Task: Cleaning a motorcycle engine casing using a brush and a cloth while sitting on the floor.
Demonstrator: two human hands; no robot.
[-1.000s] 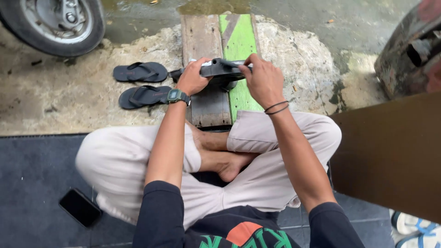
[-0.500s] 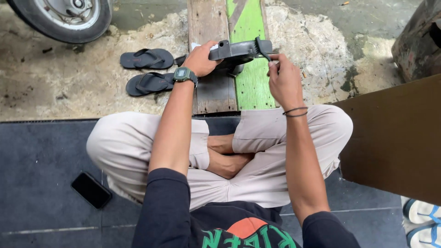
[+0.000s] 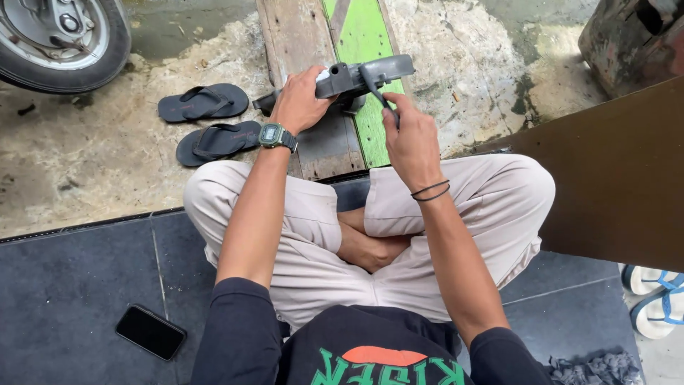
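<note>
Seen from above, cross-legged on dark tiles: left hand [image 3: 299, 103] clasped around grey plastic housing [image 3: 363, 75], held above a green-and-bare wooden plank [image 3: 313, 36]. Right hand [image 3: 410, 135] pinching a thin dark strap [image 3: 376, 89] off the housing. Housing's underside hidden. Black flip-flops [image 3: 210, 121] left; scooter wheel [image 3: 60, 39] cut off.

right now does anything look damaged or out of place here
A thin dark strip hangs loose from the grey plastic part, pinched by the right hand while the left hand grips the part. A black phone lies on the floor tiles.
</note>
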